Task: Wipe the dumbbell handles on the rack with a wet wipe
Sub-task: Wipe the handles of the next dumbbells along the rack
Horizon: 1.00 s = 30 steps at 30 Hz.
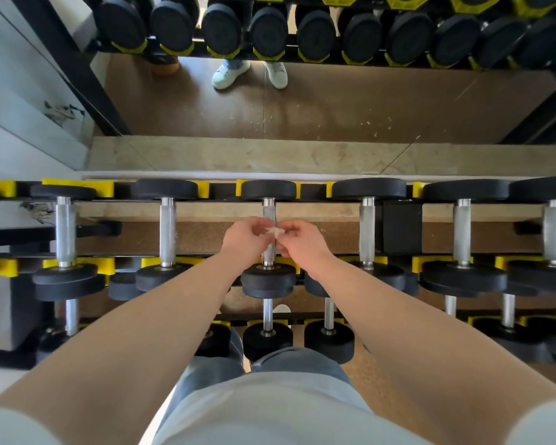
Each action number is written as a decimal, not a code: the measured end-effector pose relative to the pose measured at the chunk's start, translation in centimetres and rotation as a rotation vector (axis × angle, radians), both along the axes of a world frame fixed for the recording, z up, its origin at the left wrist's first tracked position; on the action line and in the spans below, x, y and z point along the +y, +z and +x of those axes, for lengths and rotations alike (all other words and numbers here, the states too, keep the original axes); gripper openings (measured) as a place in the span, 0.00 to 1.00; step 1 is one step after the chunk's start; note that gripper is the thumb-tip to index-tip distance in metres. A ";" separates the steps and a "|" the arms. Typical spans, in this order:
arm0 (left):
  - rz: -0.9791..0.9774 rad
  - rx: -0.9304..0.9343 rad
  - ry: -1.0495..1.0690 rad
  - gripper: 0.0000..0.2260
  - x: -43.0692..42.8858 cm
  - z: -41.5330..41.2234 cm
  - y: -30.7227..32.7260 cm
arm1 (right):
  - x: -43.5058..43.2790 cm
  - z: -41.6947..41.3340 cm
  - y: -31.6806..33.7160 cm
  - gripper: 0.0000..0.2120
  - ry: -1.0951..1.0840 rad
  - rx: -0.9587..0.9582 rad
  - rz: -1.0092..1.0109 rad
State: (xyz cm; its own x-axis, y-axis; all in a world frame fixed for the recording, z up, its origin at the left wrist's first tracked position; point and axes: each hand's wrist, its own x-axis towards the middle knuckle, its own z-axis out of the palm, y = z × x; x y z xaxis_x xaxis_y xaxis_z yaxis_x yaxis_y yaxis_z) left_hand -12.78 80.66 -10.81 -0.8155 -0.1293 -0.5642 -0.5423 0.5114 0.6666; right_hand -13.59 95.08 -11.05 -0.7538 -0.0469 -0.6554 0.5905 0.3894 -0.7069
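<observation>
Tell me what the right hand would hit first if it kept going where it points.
Most likely the left hand: the right hand points leftward at it, with only the wipe pinched between them. The dumbbell handle lies beneath; how far is unclear.

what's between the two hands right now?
Head view: the wet wipe, pinched by left hand and right hand, over the middle dumbbell handle.

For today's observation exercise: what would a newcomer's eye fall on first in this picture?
The left hand and right hand meet at centre, pinching a small white wipe over a steel dumbbell handle. Black dumbbells in yellow cradles line the rack across the frame. Above, a mirror reflects white shoes.
</observation>
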 end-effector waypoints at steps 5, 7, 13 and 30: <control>0.219 -0.085 0.156 0.12 0.3 0.9 -0.1 | -0.9 -1.5 -0.3 0.16 -0.196 0.062 0.001; 0.130 -0.076 0.166 0.13 0.2 1.4 -0.3 | -1.1 -2.4 -0.2 0.13 -0.266 0.095 0.037; 0.081 -0.170 0.114 0.22 -0.1 1.8 -0.2 | -1.5 -1.7 -0.5 0.13 0.077 0.188 0.221; 0.072 -0.183 -0.089 0.16 -0.5 2.9 0.6 | -1.6 -4.5 -1.5 0.08 -0.215 0.001 -0.084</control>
State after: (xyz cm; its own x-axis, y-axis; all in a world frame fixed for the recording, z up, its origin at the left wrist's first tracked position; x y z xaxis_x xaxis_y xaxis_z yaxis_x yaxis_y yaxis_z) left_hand -9.92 80.12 -10.19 -0.7048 -0.0151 -0.7093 -0.6125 0.5174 0.5976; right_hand -18.10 93.46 -12.58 -0.7531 0.0607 -0.6551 0.6526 0.1949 -0.7322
